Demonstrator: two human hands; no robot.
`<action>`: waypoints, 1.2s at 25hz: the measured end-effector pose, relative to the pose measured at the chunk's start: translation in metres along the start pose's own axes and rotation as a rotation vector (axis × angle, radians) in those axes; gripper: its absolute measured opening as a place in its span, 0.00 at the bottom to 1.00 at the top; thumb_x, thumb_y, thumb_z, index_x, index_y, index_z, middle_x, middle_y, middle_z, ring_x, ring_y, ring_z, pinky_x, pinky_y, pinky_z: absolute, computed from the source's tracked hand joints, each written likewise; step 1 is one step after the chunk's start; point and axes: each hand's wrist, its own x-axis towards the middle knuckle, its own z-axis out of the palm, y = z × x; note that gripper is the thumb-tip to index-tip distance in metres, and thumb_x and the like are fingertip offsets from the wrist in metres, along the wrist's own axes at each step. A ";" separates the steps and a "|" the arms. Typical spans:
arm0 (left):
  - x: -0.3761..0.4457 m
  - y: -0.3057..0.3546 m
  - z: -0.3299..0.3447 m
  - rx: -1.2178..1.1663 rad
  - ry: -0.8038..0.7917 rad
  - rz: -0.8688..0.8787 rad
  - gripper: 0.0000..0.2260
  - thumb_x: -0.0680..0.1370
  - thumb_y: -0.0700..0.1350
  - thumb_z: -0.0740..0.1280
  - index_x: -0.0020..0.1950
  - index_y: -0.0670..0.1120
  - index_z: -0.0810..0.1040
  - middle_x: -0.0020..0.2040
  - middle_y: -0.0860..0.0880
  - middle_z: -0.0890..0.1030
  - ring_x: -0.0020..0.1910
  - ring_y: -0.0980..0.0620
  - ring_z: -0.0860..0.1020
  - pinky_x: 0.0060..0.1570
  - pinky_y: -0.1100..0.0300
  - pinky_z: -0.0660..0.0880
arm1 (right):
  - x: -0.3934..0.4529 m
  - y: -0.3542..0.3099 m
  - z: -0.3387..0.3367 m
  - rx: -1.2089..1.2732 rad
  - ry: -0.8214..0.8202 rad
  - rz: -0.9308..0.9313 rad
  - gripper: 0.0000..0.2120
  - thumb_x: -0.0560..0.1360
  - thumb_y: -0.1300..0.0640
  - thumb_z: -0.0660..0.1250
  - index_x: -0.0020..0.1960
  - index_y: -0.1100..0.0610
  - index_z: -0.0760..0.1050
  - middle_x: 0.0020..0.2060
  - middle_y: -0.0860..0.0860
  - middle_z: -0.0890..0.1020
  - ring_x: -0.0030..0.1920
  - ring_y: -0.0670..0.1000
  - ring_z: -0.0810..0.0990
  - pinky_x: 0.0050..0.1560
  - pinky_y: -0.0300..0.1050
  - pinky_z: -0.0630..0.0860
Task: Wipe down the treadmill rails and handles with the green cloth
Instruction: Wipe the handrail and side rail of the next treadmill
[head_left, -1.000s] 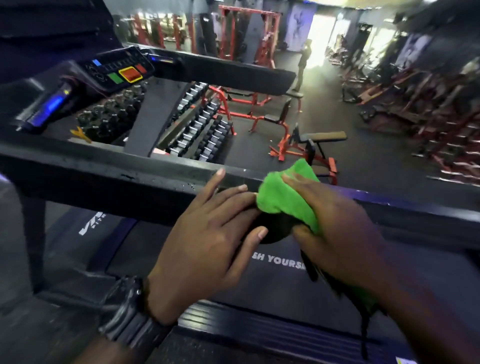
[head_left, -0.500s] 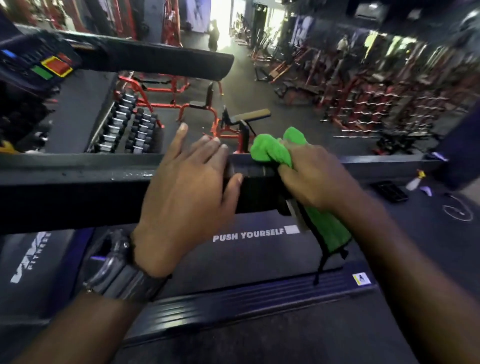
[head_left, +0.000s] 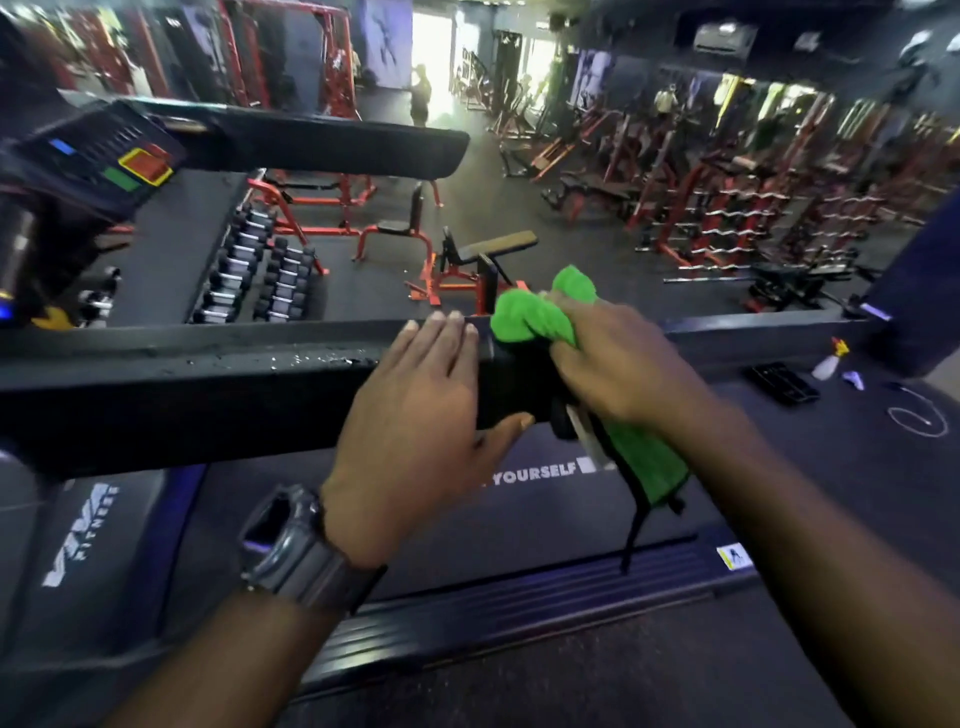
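Across the gym floor the view has steadied on the black rail (head_left: 182, 384), where my left hand (head_left: 415, 410) now lies flat, fingers straight, while my right hand (head_left: 618, 364) clamps the green cloth (head_left: 530, 314) onto the rail just beside it, so I judge the wiping is progressing toward the rail's end.

The dark floor (head_left: 857, 467) carries a spray bottle (head_left: 827, 364), a black tray (head_left: 781, 383) beside it, and a white cord loop (head_left: 917, 415) nearby.

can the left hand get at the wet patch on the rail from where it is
Probably yes. The left hand rests on the same rail, and the droplets lie on its top face just beside the hand, with nothing between them. The right hand works the green cloth on the other side.
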 end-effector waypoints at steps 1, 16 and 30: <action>0.001 0.001 -0.002 -0.002 -0.010 0.004 0.39 0.75 0.66 0.54 0.72 0.35 0.69 0.72 0.37 0.71 0.73 0.41 0.69 0.75 0.48 0.61 | 0.013 -0.010 0.001 -0.004 0.024 0.052 0.17 0.77 0.57 0.59 0.65 0.59 0.73 0.63 0.62 0.77 0.63 0.65 0.75 0.56 0.52 0.71; -0.022 -0.046 -0.028 0.089 -0.090 -0.144 0.46 0.73 0.72 0.47 0.77 0.39 0.63 0.77 0.40 0.64 0.77 0.46 0.61 0.77 0.52 0.57 | -0.004 -0.016 0.004 0.161 0.041 -0.186 0.21 0.77 0.58 0.60 0.69 0.51 0.72 0.61 0.59 0.79 0.61 0.62 0.76 0.55 0.53 0.72; -0.024 -0.049 -0.020 0.060 -0.045 -0.118 0.44 0.73 0.70 0.52 0.75 0.36 0.65 0.75 0.37 0.67 0.76 0.42 0.65 0.77 0.50 0.58 | 0.000 -0.061 0.033 0.091 0.122 -0.261 0.22 0.75 0.52 0.58 0.68 0.57 0.71 0.64 0.57 0.77 0.63 0.61 0.74 0.63 0.53 0.69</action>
